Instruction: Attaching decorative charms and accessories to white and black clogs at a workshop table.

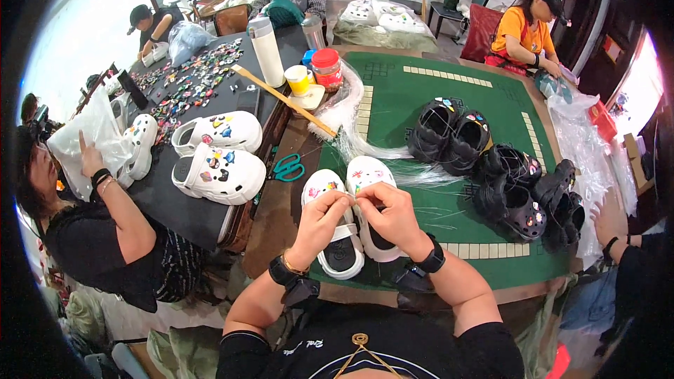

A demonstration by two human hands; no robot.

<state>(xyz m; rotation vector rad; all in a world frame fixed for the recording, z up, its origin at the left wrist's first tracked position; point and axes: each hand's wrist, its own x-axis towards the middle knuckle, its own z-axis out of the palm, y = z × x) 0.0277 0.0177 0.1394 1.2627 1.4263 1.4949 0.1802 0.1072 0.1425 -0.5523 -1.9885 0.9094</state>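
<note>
- Fingers (340,199) on the left hand (316,226) are pinched shut, tip against thumb, with almost no gap.
- The right hand (394,219) is pinched the same way, and its tips are just beside the left ones.
- Something thin, maybe a clear strand, could be held between them, but it is too small to tell for sure.
- The left white shoe (322,182) and the right white shoe (372,168) sit side by side under the hands, toes pointing away from the person.
- Both fingertip pinches show over the middle, where the two shoes come close, just behind the toes with their bright charms.
- This step looks like small, careful tying work with a strand at the two shoes.
- The next move seems to call for a firm pinch and a soft pull, so the shoes stay next to each other.
- A bundle of clear strands (351,133) lies past the shoes on the green table top (393,105).
- Blue-green scissors (288,168) lie near, to the left of the shoes.
</note>
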